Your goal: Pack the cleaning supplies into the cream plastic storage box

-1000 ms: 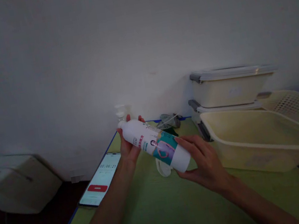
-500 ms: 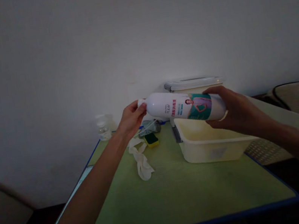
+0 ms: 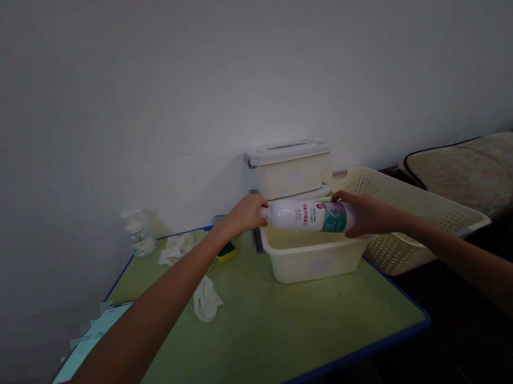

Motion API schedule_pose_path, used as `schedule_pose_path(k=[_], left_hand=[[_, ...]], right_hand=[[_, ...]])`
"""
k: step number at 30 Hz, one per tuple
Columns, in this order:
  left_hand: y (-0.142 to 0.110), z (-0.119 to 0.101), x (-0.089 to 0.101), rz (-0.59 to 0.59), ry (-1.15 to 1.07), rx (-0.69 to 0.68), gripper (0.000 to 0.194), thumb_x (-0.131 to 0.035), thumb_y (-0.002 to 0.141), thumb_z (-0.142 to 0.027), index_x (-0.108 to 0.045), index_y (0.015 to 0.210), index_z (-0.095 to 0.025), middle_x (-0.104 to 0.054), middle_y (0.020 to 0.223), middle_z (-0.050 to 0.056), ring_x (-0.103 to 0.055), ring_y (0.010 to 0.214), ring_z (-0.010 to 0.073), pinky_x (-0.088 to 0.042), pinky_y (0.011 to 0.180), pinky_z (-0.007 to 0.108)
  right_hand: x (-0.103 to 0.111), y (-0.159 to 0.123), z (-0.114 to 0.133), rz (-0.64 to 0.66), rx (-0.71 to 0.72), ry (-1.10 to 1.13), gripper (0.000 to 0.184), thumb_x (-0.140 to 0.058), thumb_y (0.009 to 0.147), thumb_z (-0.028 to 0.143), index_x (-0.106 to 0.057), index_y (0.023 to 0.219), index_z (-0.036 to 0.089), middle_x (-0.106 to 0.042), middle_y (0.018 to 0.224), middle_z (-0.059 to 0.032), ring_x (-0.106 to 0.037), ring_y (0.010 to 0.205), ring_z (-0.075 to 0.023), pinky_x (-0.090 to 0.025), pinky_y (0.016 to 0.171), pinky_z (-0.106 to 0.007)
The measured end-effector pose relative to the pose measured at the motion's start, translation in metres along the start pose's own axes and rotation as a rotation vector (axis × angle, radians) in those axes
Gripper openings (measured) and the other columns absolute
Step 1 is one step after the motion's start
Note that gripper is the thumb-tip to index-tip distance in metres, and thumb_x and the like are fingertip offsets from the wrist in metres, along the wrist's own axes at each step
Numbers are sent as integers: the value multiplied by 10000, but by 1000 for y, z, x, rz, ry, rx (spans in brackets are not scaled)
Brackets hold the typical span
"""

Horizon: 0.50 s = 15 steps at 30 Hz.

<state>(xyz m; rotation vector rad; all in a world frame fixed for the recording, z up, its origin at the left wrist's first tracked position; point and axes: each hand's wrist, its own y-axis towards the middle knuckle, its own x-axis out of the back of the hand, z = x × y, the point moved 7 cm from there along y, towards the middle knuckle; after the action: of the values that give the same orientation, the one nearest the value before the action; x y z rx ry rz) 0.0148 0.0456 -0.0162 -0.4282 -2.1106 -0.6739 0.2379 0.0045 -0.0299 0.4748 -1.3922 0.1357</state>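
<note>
Bottle (image 3: 307, 216), white with a teal label, is held nearly sideways across the mouth of the open cream bin (image 3: 308, 267), though honestly I can't tell how high it sits or if it touches the rim. Left hand (image 3: 247, 213) has its fingers clamped on the cap end, right hand (image 3: 368, 212) has thumb and fingers wrapped round the base. My guess at the risk: smooth round plastic, so a loose grip on either end could let it slip or roll, and if the cap isn't tight, a dip on the left could leak. Swinging it back could also bump the lidded box (image 3: 291, 176) stacked behind. Edge-wise, the perforated basket (image 3: 417, 211) sits tilted just beside the bin on the right, and the blue trim (image 3: 339, 363) ends the green table (image 3: 271, 340) pretty abruptly over there, so I'd be careful drifting that way. More elbow room toward the near side of the table, just mind the crumpled tissue (image 3: 206, 300) and the sponge (image 3: 226, 253) near the left forearm.
</note>
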Motion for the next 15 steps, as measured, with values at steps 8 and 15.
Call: schedule_pose_path(k=[8, 15], left_hand=[[14, 0, -46, 218, 464, 105, 176, -589, 856, -285, -616, 934, -130, -632, 998, 60, -601, 934, 194, -476, 838, 406], [23, 4, -87, 295, 598, 71, 98, -666, 759, -171, -649, 839, -117, -673, 971, 77, -594, 989, 236, -312, 994, 500]], right_hand=[[-23, 9, -5, 204, 0, -210, 364, -583, 853, 338, -523, 1169, 167, -593, 1097, -78, -603, 894, -193, -505, 761, -392], [-46, 12, -4, 338, 63, -351, 314, -540, 885, 350, -548, 1139, 167, -571, 1148, -75, -576, 983, -209, -477, 829, -435]])
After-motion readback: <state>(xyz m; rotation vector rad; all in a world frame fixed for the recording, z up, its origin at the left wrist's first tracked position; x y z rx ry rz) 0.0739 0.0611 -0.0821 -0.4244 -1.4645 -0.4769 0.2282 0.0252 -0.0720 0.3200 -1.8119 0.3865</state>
